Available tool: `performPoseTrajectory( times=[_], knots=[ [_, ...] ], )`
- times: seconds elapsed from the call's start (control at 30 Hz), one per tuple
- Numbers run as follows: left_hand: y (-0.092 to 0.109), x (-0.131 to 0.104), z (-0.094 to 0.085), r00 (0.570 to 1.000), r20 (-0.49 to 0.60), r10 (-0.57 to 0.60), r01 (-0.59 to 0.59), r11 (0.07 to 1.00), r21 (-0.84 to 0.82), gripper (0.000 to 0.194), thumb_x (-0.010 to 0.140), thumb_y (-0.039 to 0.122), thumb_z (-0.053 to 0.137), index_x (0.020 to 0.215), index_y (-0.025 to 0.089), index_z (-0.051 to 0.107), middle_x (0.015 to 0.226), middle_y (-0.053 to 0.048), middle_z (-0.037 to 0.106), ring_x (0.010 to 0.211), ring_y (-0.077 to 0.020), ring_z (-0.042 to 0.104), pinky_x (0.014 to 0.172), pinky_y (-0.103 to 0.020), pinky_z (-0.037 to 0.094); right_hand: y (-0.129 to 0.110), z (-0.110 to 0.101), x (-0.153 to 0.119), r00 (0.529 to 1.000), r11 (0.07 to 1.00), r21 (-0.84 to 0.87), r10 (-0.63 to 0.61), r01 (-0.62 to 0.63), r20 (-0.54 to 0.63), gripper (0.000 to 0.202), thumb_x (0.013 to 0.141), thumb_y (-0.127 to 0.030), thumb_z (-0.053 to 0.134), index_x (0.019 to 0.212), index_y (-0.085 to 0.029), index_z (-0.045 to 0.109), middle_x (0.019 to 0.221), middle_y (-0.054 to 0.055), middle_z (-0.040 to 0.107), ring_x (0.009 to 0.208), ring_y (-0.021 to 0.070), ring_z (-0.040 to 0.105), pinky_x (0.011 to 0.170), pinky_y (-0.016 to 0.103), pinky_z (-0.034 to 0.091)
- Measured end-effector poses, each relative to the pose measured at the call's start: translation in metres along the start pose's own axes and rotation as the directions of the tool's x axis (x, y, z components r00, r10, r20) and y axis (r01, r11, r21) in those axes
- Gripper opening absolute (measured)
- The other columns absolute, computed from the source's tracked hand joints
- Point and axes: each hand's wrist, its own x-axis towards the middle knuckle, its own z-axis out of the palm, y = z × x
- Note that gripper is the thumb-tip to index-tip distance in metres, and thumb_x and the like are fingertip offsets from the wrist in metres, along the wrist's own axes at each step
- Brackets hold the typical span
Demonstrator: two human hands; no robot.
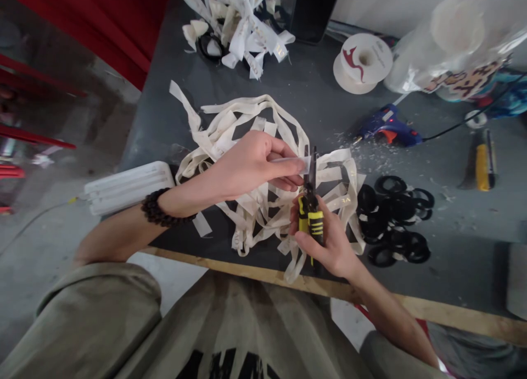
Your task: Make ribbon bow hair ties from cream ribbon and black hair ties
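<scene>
My left hand [263, 162], wearing a dark bead bracelet [158, 207] on the wrist, pinches a white ribbon [307, 165] whose end sticks out past the fingertips. That end lies between the blades of black-and-yellow snips [312, 214]. Wrapped round the snips' handles is my right hand [329, 241], with the blades pointing away from me. Beneath both hands spreads a tangled heap of cream ribbon [247, 110] with faint gold print. Right of the heap lie several black hair ties [395, 211].
A blue glue gun [389, 125] with a cord lies at right, near a ribbon spool [364, 60] and a yellow utility knife [483, 162]. White bows [247, 30] are piled at the back. A white ribbed case [129, 187] sits at the table's left edge.
</scene>
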Motion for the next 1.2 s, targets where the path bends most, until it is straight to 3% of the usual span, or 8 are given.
performPoseTrajectory(
  times=[1.2],
  knots=[
    [-0.0095,0.0053,-0.002,1.0,0.006,0.028,-0.028,1.0,-0.009,0.029,0.093,0.046,0.086,0.097,0.017,0.085,0.094,-0.01,0.086,0.087,-0.0209,0.084,0.082,-0.03,0.072,0.0027,-0.0011,0.0004,1.0,1.0,0.001,0.0,0.0,0.002,0.041,0.101,-0.044,0.077,0.132,-0.027,0.056,0.109,0.004,0.067,0.084,0.0182,0.07,0.078,0.035,0.058]
  ],
)
